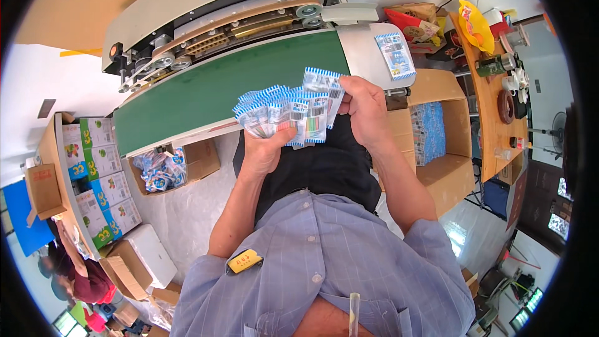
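Observation:
A fanned bunch of small clear packets with blue-and-white striped edges [271,109] rests in my left hand [264,148], its thumb pressed over the front ones. Coloured sticks show through some of the packets. My right hand [363,106] pinches the edge of one more packet [321,79], at the bunch's right side and overlapping it. Both hands are above my lap, just in front of the green conveyor belt [249,67] of a band sealing machine [215,31]. Another striped packet [395,56] lies on the pale plate at the belt's right end.
To the right, an open carton [446,178] holds stacked blue packets; a carton [203,161] below the belt's left holds loose ones. A wooden table [493,118] carries a jar and cups. Printed boxes [100,156] fill a shelf at left. Another person [87,278] is at the lower left.

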The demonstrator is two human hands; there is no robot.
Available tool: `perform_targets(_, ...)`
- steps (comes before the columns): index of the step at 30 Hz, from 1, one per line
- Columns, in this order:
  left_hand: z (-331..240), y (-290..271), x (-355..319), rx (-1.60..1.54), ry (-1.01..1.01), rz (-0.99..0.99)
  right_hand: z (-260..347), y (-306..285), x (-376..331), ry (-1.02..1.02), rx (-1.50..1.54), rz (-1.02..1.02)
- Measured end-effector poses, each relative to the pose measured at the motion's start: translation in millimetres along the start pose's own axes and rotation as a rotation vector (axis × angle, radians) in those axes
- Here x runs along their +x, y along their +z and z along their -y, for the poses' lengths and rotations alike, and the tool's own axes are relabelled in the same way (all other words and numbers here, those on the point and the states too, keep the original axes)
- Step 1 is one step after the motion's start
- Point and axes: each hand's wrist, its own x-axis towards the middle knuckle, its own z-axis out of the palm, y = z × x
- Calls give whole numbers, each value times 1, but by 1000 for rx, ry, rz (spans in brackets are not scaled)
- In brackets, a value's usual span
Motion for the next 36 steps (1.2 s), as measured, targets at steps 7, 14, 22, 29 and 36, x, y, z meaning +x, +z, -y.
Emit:
perform_targets(7,2,2,1,-27,-12,-24,-6,9,-5,179,94,45)
perform_targets(14,-6,-3,2,-14,16,-120,28,-12,19,181,-136,-97)
perform_targets(22,-19,-1,5,-23,66,-158,51,-26,74,154,-410,-104)
perform_targets(29,-25,-7,3,-21,86,-174,47,-15,101,239,-437,-47)
perform_targets(36,-33,2,8,-27,92,-199,33,11,109,168,-511,-4)
